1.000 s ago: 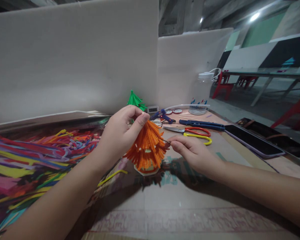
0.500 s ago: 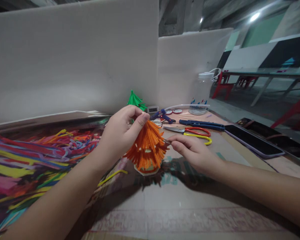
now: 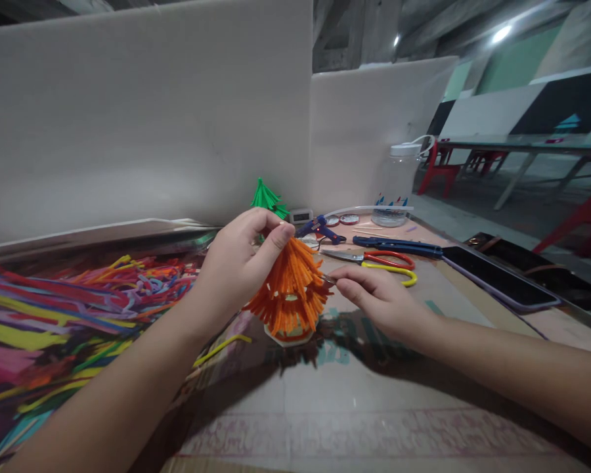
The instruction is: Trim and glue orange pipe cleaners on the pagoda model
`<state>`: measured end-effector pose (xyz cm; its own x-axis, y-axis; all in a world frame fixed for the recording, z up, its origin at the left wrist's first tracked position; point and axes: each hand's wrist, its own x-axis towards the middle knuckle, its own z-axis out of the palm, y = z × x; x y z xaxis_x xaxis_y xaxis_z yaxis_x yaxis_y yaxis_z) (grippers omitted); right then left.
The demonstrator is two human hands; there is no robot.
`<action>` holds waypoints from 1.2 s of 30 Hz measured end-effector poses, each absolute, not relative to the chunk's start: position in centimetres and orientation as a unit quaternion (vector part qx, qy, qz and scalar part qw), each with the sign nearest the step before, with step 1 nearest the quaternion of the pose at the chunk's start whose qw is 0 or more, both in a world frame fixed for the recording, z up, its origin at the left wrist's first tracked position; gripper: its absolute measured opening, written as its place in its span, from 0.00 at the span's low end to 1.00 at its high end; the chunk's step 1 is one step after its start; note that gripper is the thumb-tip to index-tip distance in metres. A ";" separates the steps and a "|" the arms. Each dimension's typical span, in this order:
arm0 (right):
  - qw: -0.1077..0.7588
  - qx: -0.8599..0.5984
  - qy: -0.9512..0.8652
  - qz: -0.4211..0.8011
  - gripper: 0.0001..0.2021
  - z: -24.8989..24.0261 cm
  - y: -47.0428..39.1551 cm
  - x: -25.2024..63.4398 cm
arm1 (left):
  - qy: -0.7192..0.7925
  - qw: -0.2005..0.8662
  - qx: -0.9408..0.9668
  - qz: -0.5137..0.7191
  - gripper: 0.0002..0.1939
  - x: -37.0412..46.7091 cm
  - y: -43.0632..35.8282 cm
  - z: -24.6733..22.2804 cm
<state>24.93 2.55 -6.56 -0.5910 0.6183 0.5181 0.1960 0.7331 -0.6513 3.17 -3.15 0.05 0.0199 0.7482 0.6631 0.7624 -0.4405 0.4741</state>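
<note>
An orange pipe-cleaner tree point(image 3: 298, 282) stands upright on a pale base point(image 3: 289, 339) in the middle of the cardboard. My left hand point(image 3: 249, 253) is closed with thumb and fingers pinching the tree's top. At its right side, my right hand point(image 3: 374, 292) is closed on a small thin metal tool point(image 3: 329, 280), mostly hidden by the fingers. The tool's tip touches or nearly touches the orange strands. Behind my left hand stands a green pipe-cleaner tree point(image 3: 266, 197), partly covered.
Loose coloured pipe cleaners point(image 3: 79, 315) spread on the left. Behind my right hand lie scissors point(image 3: 387, 259), a blue glue gun point(image 3: 320, 228), a blue cutter point(image 3: 398, 246) and a phone point(image 3: 500, 279). A clear bottle point(image 3: 396, 187) stands before the white panel point(image 3: 148, 118).
</note>
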 end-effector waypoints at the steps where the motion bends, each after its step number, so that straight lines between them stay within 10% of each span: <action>1: 0.385 -0.242 -0.846 0.278 0.13 -6.6 2.6 24.9 | -0.529 0.006 -0.714 -0.460 0.13 3.2 -3.1 0.0; 36: 0.367 -0.252 -0.857 0.259 0.13 -6.4 2.4 25.0 | -0.535 -0.009 -0.706 -0.464 0.13 3.3 -3.3 0.1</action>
<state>25.02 2.43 -6.38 -0.6028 0.6231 0.4984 0.2420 0.7380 -0.6299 3.31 -3.32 0.09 -0.0033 0.7635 0.6458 0.7464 -0.4279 0.5097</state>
